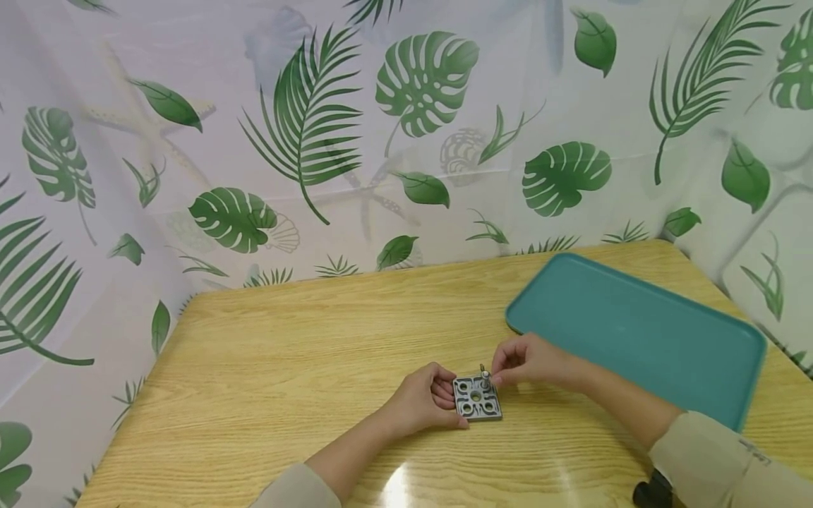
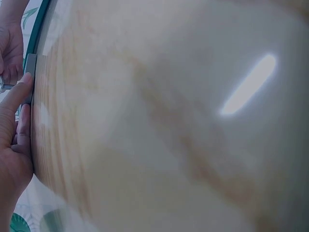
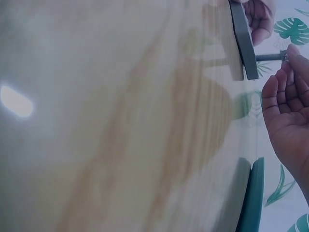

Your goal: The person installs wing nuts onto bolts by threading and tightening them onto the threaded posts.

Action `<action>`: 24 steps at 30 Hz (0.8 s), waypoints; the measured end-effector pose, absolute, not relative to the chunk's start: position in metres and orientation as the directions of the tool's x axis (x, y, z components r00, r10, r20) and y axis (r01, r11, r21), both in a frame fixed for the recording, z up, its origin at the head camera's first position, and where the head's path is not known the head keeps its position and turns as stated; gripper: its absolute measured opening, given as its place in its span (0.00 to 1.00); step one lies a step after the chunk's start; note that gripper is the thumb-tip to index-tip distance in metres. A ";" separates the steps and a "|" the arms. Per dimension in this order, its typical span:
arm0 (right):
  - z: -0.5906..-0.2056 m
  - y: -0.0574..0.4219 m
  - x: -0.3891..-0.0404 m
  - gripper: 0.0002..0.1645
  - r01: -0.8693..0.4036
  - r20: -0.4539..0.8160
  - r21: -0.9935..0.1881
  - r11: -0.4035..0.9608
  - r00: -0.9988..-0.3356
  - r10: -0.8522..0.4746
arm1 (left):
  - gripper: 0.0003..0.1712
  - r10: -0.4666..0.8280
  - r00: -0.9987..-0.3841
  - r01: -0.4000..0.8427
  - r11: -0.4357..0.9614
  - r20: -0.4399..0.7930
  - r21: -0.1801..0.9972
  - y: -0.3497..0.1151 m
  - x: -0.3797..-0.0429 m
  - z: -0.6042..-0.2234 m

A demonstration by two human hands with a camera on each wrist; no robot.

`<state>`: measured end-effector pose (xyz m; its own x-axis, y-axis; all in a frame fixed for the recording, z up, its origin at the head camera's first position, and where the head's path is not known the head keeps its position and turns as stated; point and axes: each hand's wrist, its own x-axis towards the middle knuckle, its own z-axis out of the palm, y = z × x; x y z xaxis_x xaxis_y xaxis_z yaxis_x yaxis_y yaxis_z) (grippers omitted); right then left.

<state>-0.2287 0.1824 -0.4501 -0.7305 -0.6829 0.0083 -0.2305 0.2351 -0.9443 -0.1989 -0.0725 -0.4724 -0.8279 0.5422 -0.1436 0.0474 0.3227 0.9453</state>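
A square grey metal plate (image 1: 478, 412) with several round holes lies flat on the wooden table. My left hand (image 1: 420, 400) holds the plate's left side, thumb at its near corner and fingers curled by the left edge. From the far right hole rises a thin metal bolt (image 3: 268, 57), upright, with a small wider end. The thumb and fingertips of my right hand (image 1: 528, 363) pinch that upper end. In the left wrist view, the plate (image 2: 31, 65) shows edge-on beside the left hand (image 2: 14, 145). How deep the bolt sits is hidden.
A teal tray (image 1: 635, 331) lies at the right of the wooden table (image 1: 286, 367), behind the right forearm. A leaf-print cloth (image 1: 381, 212) hangs round the back and sides. Something black (image 1: 653, 492) shows under the right sleeve.
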 end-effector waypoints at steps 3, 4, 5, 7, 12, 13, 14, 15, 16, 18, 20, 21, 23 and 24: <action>-0.450 0.181 -0.228 0.09 -0.230 0.008 -0.945 0.231 -0.725 -0.688 | 0.34 0.541 -0.828 0.048 0.326 -0.145 0.944 -0.072 -0.199 -0.472; -0.450 0.180 -0.228 0.09 -0.228 0.005 -0.945 0.234 -0.726 -0.687 | 0.34 0.541 -0.829 0.048 0.328 -0.145 0.944 -0.072 -0.199 -0.471; -0.450 0.181 -0.228 0.09 -0.228 0.004 -0.945 0.235 -0.727 -0.687 | 0.34 0.539 -0.830 0.047 0.328 -0.145 0.944 -0.073 -0.199 -0.471; -0.450 0.181 -0.228 0.08 -0.228 0.002 -0.943 0.244 -0.733 -0.680 | 0.34 0.538 -0.830 0.046 0.327 -0.145 0.944 -0.073 -0.198 -0.471; -0.446 0.182 -0.229 0.11 -0.231 0.011 -0.934 0.273 -0.780 -0.625 | 0.34 0.541 -0.829 0.049 0.328 -0.145 0.943 -0.072 -0.198 -0.471; -0.445 0.182 -0.230 0.12 -0.227 0.010 -0.934 0.277 -0.790 -0.613 | 0.34 0.542 -0.828 0.051 0.329 -0.145 0.943 -0.072 -0.198 -0.471; -0.444 0.181 -0.230 0.13 -0.221 0.007 -0.934 0.281 -0.797 -0.604 | 0.34 0.543 -0.827 0.052 0.331 -0.145 0.942 -0.072 -0.198 -0.471; -0.443 0.180 -0.231 0.15 -0.215 0.000 -0.933 0.289 -0.802 -0.597 | 0.35 0.542 -0.827 0.050 0.331 -0.147 0.942 -0.072 -0.199 -0.471; -0.443 0.179 -0.232 0.15 -0.211 -0.005 -0.933 0.292 -0.802 -0.597 | 0.35 0.543 -0.827 0.051 0.333 -0.147 0.942 -0.072 -0.199 -0.471; -0.442 0.178 -0.233 0.16 -0.204 -0.017 -0.934 0.295 -0.795 -0.606 | 0.35 0.544 -0.826 0.052 0.336 -0.149 0.940 -0.072 -0.199 -0.471; -0.442 0.176 -0.233 0.15 -0.205 -0.023 -0.933 0.295 -0.785 -0.619 | 0.35 0.544 -0.826 0.053 0.337 -0.148 0.940 -0.072 -0.199 -0.471; -0.443 0.176 -0.234 0.15 -0.209 -0.022 -0.933 0.293 -0.780 -0.625 | 0.35 0.544 -0.826 0.053 0.337 -0.148 0.940 -0.072 -0.199 -0.471; -0.444 0.176 -0.235 0.14 -0.229 -0.003 -0.932 0.281 -0.770 -0.638 | 0.35 0.544 -0.826 0.055 0.335 -0.146 0.941 -0.073 -0.199 -0.471; -0.445 0.177 -0.235 0.13 -0.239 0.005 -0.930 0.279 -0.767 -0.641 | 0.35 0.545 -0.826 0.055 0.334 -0.145 0.941 -0.073 -0.199 -0.471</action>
